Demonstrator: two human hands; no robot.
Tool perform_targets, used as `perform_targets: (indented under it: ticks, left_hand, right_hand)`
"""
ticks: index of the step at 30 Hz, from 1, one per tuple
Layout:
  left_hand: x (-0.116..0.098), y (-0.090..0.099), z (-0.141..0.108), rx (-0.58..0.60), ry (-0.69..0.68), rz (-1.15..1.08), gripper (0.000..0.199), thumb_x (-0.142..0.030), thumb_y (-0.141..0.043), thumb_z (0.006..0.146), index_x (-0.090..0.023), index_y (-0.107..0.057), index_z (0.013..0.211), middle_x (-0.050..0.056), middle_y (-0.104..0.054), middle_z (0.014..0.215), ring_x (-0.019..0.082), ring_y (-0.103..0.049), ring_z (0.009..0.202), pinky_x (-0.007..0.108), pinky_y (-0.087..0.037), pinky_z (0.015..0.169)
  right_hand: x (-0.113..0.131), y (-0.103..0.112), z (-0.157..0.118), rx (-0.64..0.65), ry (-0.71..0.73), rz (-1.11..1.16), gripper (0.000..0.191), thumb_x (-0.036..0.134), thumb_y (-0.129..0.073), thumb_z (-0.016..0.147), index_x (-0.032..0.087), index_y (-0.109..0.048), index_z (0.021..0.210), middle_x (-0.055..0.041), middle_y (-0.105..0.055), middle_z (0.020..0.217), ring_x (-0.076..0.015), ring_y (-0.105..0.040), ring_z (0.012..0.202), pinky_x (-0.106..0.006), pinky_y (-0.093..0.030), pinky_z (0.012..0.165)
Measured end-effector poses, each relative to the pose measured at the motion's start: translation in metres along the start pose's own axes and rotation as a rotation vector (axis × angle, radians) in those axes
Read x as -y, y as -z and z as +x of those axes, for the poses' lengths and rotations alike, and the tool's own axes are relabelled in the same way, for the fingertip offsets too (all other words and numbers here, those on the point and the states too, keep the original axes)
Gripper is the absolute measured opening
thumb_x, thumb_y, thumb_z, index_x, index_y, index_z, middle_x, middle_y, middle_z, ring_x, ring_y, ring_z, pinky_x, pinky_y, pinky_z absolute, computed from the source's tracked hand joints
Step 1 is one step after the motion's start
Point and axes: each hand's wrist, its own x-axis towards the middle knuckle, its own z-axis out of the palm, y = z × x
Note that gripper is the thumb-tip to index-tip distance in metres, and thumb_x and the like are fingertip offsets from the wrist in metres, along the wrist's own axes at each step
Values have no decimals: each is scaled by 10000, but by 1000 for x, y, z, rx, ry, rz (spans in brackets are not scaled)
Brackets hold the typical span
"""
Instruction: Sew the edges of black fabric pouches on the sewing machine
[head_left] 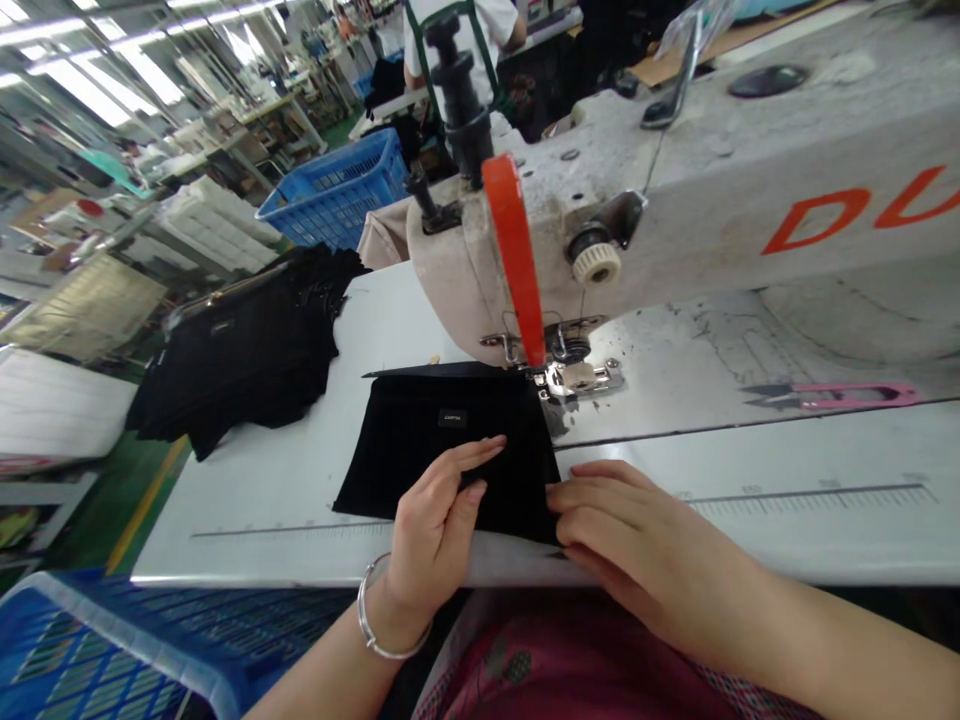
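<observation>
A black fabric piece (pixel 405 455) with a small dark label (pixel 452 418) lies on the sewing table, its upper right corner at the presser foot (pixel 574 378) of the sewing machine (pixel 675 230). My left hand (pixel 439 515), with a silver bangle at the wrist, rests edge-down on the fabric, fingers stretched out and holding nothing. At the fabric's right edge, my right hand (pixel 622 525) has its fingers pressed together on the border; the thumb is mostly hidden beneath. An orange lever (pixel 516 260) stands before the machine head.
Pink-handled thread snips (pixel 840 396) lie right of the needle. A pile of black fabric pieces (pixel 247 350) sits on the table's left end. One blue crate (pixel 337 190) stands behind, another blue crate (pixel 112 640) below left. A person (pixel 480 45) in white sits beyond the machine.
</observation>
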Motion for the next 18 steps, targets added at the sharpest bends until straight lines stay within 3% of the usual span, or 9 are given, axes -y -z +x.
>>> perform_targets:
  ticks: [7,13,18]
  left_hand:
    - [-5,-6,9,320,-375,289,356,-90,-425,921,-81,-517,1265,138,-581,1300,225,-501,1262,418,-479,1057]
    - [-6,-10,10,324,-349,318,331,-103,-431,923,-79,-534,1236,135,-596,1277,213,-517,1240,401,-490,1049]
    - [-6,-2,10,309,-266,206,357,-87,-436,918,-115,-531,1261,115,-577,1310,196,-513,1251,388,-476,1061]
  right_hand:
    - [-9,-7,-14,26,-15,-88,195,91,-463,908,179,-632,947,-69,-596,1159,-209,-541,1061,-424,-421,980]
    - [-10,-3,-18,9,49,-143,246,100,-408,944,161,-625,1045,-80,-555,1268,-216,-537,1043,-400,-449,926]
    - [-9,0,-14,21,107,-144,306,106,-370,951,148,-612,1133,-99,-618,1143,-222,-557,951,-400,-485,829]
